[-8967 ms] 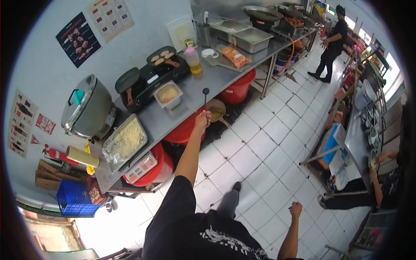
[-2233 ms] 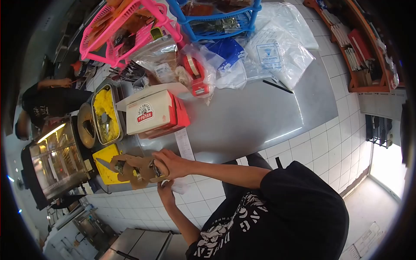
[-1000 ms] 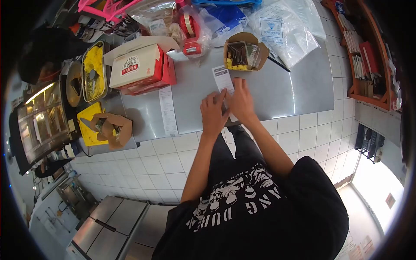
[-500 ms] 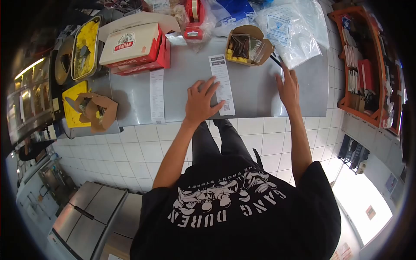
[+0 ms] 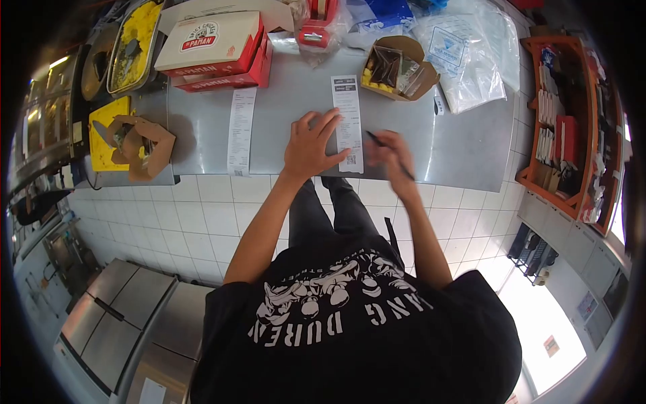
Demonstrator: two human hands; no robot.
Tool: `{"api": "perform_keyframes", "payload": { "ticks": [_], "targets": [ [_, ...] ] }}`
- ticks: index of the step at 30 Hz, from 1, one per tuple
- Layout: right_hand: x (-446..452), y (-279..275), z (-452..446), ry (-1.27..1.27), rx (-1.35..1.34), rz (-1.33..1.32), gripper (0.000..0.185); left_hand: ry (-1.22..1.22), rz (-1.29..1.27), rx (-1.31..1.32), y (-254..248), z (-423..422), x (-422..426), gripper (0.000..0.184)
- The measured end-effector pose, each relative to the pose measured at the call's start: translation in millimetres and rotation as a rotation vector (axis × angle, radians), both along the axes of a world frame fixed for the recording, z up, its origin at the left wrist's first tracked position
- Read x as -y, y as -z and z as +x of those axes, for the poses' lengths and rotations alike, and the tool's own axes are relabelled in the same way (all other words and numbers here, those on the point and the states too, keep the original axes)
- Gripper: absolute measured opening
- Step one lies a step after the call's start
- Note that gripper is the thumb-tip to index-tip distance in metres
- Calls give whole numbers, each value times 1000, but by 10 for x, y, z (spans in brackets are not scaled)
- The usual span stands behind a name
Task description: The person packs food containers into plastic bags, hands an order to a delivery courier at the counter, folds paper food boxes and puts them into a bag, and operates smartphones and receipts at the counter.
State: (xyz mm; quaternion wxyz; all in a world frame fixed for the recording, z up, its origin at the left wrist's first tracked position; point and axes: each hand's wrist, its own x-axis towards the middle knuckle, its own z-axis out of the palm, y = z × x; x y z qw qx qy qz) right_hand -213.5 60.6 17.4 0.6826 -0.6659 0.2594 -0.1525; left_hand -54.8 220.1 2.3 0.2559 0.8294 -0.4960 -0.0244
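Observation:
My left hand [image 5: 311,144] lies with fingers spread on the left edge of a printed receipt [image 5: 348,128], pressing it to the steel counter. To the right of that paper, my right hand [image 5: 391,160] grips a black pen [image 5: 406,170], slightly blurred by motion. Behind the receipt stands an open brown takeaway box [image 5: 424,81] with yellow food and small clear packets inside. A second receipt [image 5: 241,131] lies on the counter, left of my left hand.
Red and white printed boxes [image 5: 212,50] are stacked at the back left, beside a metal tray of yellow food [image 5: 138,47]. Another open brown box [image 5: 158,151] sits by a yellow board [image 5: 101,138]. Clear plastic bags [image 5: 464,60] and a red tape dispenser [image 5: 315,35] lie at the back.
My right hand has picked up the black pen from beside the takeaway box and brought it left and nearer, beside the receipt. My left hand stays on the receipt.

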Motion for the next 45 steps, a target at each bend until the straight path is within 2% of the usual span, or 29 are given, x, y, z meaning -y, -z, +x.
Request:
{"api": "perform_keyframes", "payload": {
  "ticks": [1,5,11,17,23,32,41,44,45],
  "targets": [
    [-153,-29,225,9,44,77,21,-4,-8,24,-7,6,11,67],
    [-147,233,432,45,-97,-219,12,-16,8,27,4,13,14,69],
    [-187,157,537,-83,-200,-250,13,-10,12,-3,31,23,-8,72],
    [-183,113,482,13,-155,-336,11,-25,-6,-3,25,15,-8,74],
    [-270,34,455,-4,-186,-207,10,-23,-2,-15,54,23,-9,76],
    [-228,113,382,-28,-168,-342,10,-22,17,-11,48,29,-3,76],
    [-214,33,361,-66,-216,-328,10,-18,-11,-31,33,31,-3,75],
    [-217,125,265,-67,-205,-245,10,-18,-19,-18,38,32,-4,76],
    [-195,60,276,-134,-213,-274,11,-19,-27,-10,40,49,22,76]
  ]
}}
